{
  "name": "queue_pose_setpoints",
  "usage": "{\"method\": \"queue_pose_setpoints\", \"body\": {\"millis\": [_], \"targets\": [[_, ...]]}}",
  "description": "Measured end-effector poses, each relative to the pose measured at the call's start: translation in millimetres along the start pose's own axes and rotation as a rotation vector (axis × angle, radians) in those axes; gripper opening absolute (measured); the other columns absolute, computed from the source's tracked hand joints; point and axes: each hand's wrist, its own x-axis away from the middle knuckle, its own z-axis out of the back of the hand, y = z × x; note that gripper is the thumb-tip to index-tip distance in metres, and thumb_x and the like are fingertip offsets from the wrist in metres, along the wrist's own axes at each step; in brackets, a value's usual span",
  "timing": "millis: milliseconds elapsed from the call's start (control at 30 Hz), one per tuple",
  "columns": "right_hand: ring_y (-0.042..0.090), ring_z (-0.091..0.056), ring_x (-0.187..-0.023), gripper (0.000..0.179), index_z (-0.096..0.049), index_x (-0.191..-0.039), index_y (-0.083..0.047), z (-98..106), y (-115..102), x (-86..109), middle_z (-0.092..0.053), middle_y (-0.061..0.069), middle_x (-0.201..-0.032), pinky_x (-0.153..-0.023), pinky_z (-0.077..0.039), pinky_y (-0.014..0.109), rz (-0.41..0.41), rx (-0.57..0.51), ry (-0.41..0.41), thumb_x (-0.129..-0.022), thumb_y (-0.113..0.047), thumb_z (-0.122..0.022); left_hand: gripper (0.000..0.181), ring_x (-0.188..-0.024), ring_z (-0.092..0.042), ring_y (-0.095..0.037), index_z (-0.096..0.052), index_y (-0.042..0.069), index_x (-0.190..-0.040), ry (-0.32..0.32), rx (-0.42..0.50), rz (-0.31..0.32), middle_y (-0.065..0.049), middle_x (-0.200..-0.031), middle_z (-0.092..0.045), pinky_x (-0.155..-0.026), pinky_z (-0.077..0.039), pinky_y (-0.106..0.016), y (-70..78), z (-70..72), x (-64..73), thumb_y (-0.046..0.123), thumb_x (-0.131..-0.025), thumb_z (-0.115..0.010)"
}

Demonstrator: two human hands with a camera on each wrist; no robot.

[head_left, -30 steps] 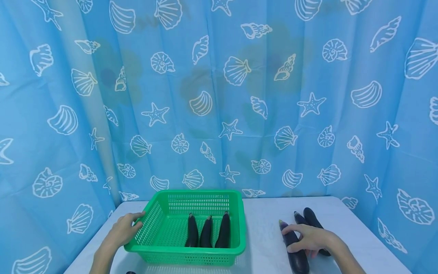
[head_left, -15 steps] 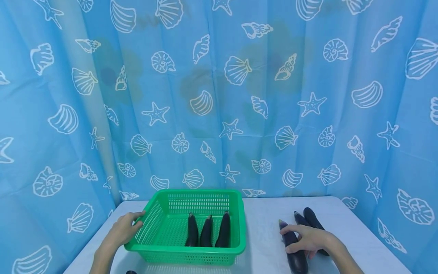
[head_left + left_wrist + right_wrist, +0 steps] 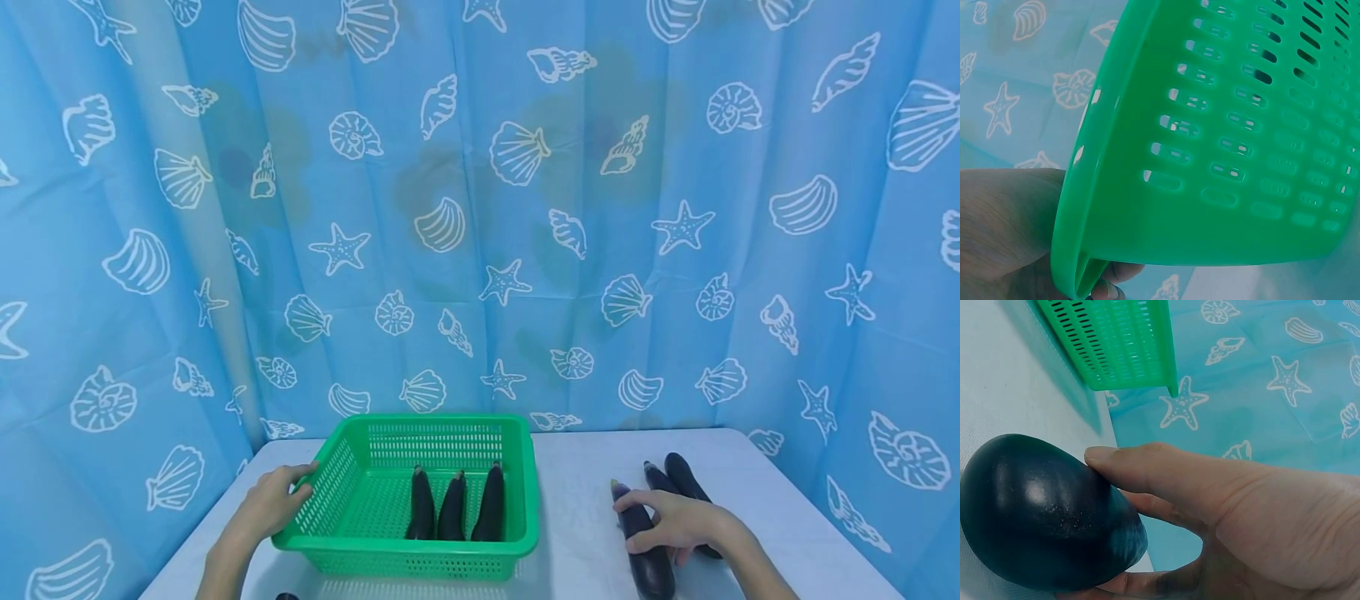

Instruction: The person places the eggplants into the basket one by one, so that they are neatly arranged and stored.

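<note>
In the head view a green plastic basket (image 3: 405, 547) stands on the table's left half, with several slots in its walls. Three dark eggplants (image 3: 452, 512) lie side by side inside it. My left hand (image 3: 268, 504) holds the basket's left rim; in the left wrist view fingertips (image 3: 1107, 290) show below that rim (image 3: 1094, 137). On the right, my right hand (image 3: 678, 521) grips an eggplant (image 3: 651, 573) lying on the table, stem pointing away. The right wrist view shows its rounded end (image 3: 1041, 512) between thumb (image 3: 1141, 465) and fingers.
Two more eggplants (image 3: 682, 475) lie just beyond and right of my right hand, partly hidden by it. The dark tip of another object (image 3: 287, 597) shows at the bottom edge. A blue shell-patterned curtain (image 3: 480, 250) hangs behind the white table (image 3: 577, 492).
</note>
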Motion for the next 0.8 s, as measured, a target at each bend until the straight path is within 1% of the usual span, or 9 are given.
{"method": "queue_pose_setpoints", "body": {"millis": [267,433,500,667,800], "targets": [[0.021,-0.059,-0.075,0.055,-0.056,-0.133,-0.023,1.0,0.3,1.3,-0.062,0.009,-0.096,-0.064,-0.057,0.036,0.016,-0.011,0.005,-0.083,-0.032,-0.076,0.042,-0.088,-0.060,-0.021,-0.056,-0.003,-0.134,0.002,-0.008,-0.002,-0.032,-0.132,-0.056,-0.068,-0.049,-0.036,0.2,0.2,0.3,0.010,-0.094,-0.056],[0.022,-0.059,-0.072,0.056,-0.056,-0.134,-0.022,2.5,0.1,3.5,-0.061,0.008,-0.091,-0.062,-0.055,0.035,0.042,-0.027,0.022,-0.083,-0.032,-0.076,0.042,-0.101,-0.064,-0.033,-0.056,-0.003,-0.134,0.004,-0.021,-0.001,-0.031,-0.132,-0.056,-0.072,-0.051,-0.041,1.0,0.5,0.2,0.011,-0.094,-0.056],[0.022,-0.059,-0.071,0.057,-0.055,-0.135,-0.022,3.2,-0.2,4.2,-0.061,0.009,-0.089,-0.061,-0.055,0.035,0.052,-0.041,0.025,-0.083,-0.032,-0.076,0.042,-0.103,-0.064,-0.034,-0.056,-0.003,-0.134,0.004,-0.022,-0.002,-0.031,-0.132,-0.057,-0.073,-0.051,-0.042,1.1,0.7,0.0,0.010,-0.094,-0.056],[0.023,-0.059,-0.069,0.058,-0.053,-0.137,-0.019,5.2,1.8,4.1,-0.061,0.009,-0.086,-0.059,-0.053,0.034,0.100,-0.070,0.018,-0.084,-0.032,-0.075,0.042,-0.092,-0.063,-0.024,-0.056,-0.004,-0.133,0.004,-0.014,0.001,-0.031,-0.131,-0.057,-0.069,-0.051,-0.038,0.7,0.2,-0.5,0.010,-0.094,-0.056],[0.023,-0.059,-0.069,0.060,-0.051,-0.139,-0.016,5.8,4.4,3.2,-0.062,0.009,-0.086,-0.058,-0.054,0.035,0.143,-0.088,0.012,-0.085,-0.033,-0.073,0.042,-0.087,-0.060,-0.021,-0.056,-0.003,-0.134,0.002,-0.010,0.002,-0.032,-0.131,-0.057,-0.066,-0.050,-0.035,1.1,-0.1,0.2,0.010,-0.094,-0.056]]}}
